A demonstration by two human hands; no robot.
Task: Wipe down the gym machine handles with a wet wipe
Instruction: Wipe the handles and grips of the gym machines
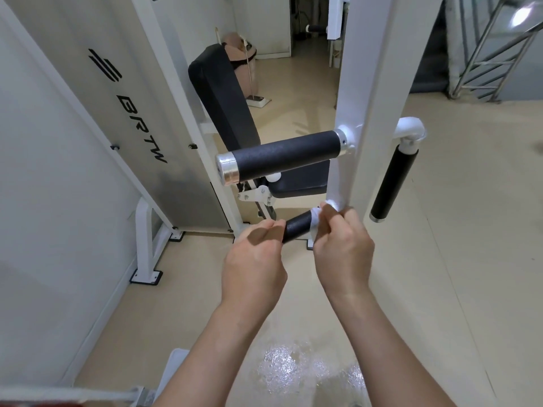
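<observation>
Handles (285, 157) three, wet wipe (315, 215) one

Bright, even indoor light; glare pools on the floor (282, 368) below the grip and flares far above-right of it. A soft shadow crosses the left hand (252, 265); lines bow toward the edges.

Only the two arms of the person are in view. The left hand (253, 259) and the right hand (344, 249) are bare, their backs smooth, with the knuckles showing as soft bumps. The left forearm (211, 348) and the right forearm (392, 342) are bare too, slim at the wrist and wider toward the elbow.
</observation>
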